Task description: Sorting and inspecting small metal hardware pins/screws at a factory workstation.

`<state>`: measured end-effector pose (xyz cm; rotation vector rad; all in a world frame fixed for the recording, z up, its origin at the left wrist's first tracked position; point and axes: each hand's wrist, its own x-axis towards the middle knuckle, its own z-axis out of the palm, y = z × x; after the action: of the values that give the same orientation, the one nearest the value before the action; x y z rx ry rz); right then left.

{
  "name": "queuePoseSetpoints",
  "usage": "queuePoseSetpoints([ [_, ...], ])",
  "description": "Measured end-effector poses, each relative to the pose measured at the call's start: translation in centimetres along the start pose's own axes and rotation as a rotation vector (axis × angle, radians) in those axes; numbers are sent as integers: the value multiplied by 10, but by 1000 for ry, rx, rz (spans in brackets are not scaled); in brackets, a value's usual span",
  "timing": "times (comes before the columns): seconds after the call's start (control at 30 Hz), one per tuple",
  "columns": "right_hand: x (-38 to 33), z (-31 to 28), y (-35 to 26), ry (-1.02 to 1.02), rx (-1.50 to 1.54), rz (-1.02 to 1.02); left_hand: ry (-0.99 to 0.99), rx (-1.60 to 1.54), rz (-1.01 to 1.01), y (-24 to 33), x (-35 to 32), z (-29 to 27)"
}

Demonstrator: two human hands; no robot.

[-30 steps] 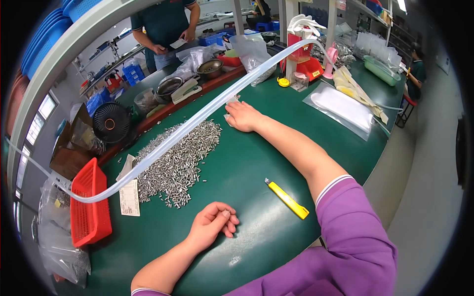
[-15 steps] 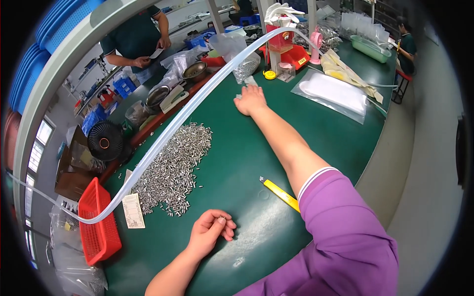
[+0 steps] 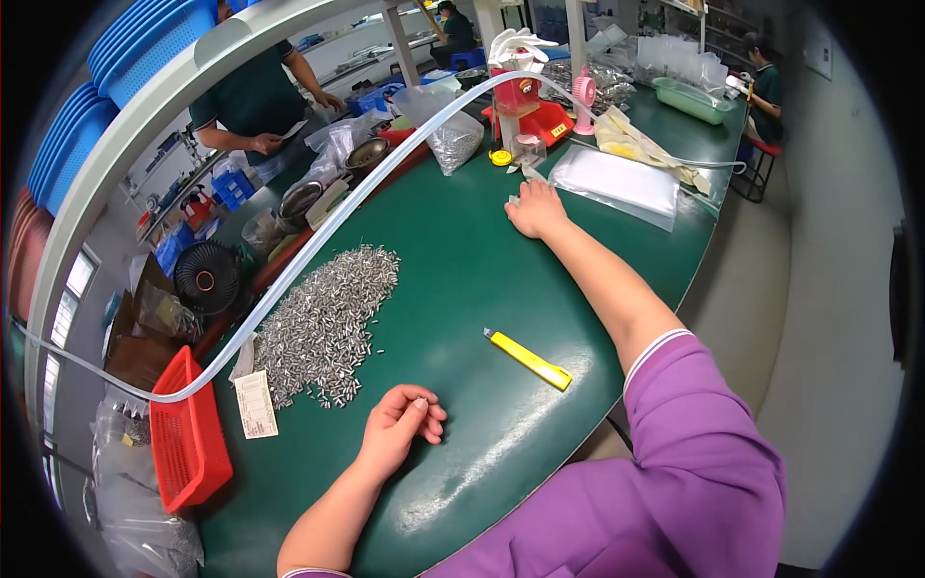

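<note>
My right hand [image 3: 538,209] is stretched far across the green table [image 3: 453,260]. It lies low on the surface, its fingers over a crumpled whitish translucent scrap [image 3: 532,173] that pokes out beyond them. My left hand [image 3: 400,424] rests near the front, its fingers curled and the thumb pressed to the index finger; anything pinched there is too small to make out. Left of it spreads a heap of small silvery metal pins [image 3: 328,323]. A yellow utility knife [image 3: 529,360] lies between my two arms. A printed card [image 3: 256,405] sits at the heap's near edge.
A translucent tube [image 3: 318,236] arches over the table's left side. Beside the card stands a red basket [image 3: 193,433]. Farther back are a bag of metal parts [image 3: 453,143], a red scale [image 3: 544,123], a pink fan [image 3: 583,101] and plastic bags [image 3: 617,183]. Co-workers sit or stand beyond.
My right hand has slid to the right along the far part of the table, and the whitish scrap has moved with it. The left hand keeps its curled pose. The view has shifted slightly.
</note>
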<state>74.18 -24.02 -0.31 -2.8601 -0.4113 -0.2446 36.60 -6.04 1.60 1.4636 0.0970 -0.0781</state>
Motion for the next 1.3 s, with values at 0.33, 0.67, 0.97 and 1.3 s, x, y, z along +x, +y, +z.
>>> queuePoseSetpoints([
  [0.33,-39,-26,75,20,38,11,13,32,16,-2,-2,2],
  [0.67,-128,-60,157,130,24,-85,30,63,31,-4,-4,4],
  [0.97,-155,-69,217,194,-20,366,48,97,59,-5,-4,6],
  [1.3,-136,-58,274,273,163,498,-4,85,33,-3,-1,9],
])
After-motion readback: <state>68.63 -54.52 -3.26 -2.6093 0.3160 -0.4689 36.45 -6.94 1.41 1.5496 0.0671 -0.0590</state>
